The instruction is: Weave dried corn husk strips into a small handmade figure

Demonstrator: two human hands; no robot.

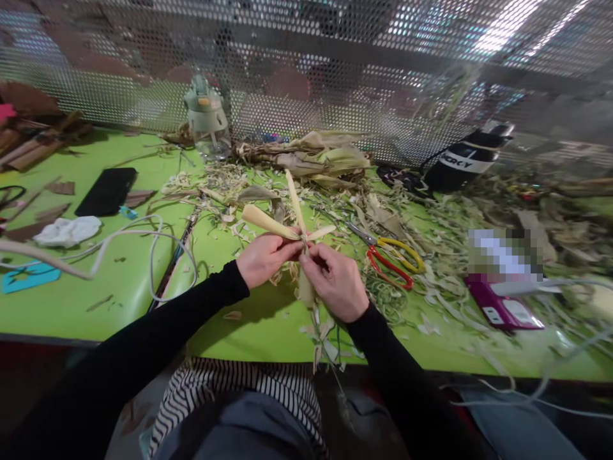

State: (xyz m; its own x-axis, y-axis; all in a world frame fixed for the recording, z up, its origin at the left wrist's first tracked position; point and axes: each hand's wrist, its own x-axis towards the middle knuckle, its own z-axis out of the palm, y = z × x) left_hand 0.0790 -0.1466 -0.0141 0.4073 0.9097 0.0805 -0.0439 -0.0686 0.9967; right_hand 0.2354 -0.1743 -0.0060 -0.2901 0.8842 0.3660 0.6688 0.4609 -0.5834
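Note:
Between my two hands is a bundle of pale corn husk strips (268, 222), fanned out in several directions from one pinched centre. My left hand (265, 259) grips the centre from the left, fingers closed. From the right, my right hand (338, 281) pinches the same spot with thumb and forefinger. One husk piece hangs below the fingers, with a thin stem or wire (318, 329) trailing past the table edge. What lies exactly under the fingertips is hidden. Scissors (390, 252) with red and yellow handles lie right of my right hand, blades pointing up-left.
Husk scraps litter the green table (211, 326). Dried husks (316, 156) are piled before a perforated metal screen. A clear bottle (208, 121) stands back left, a black bottle (464, 160) back right. A phone (106, 191), white cable (156, 255) and purple packet (507, 306) lie around.

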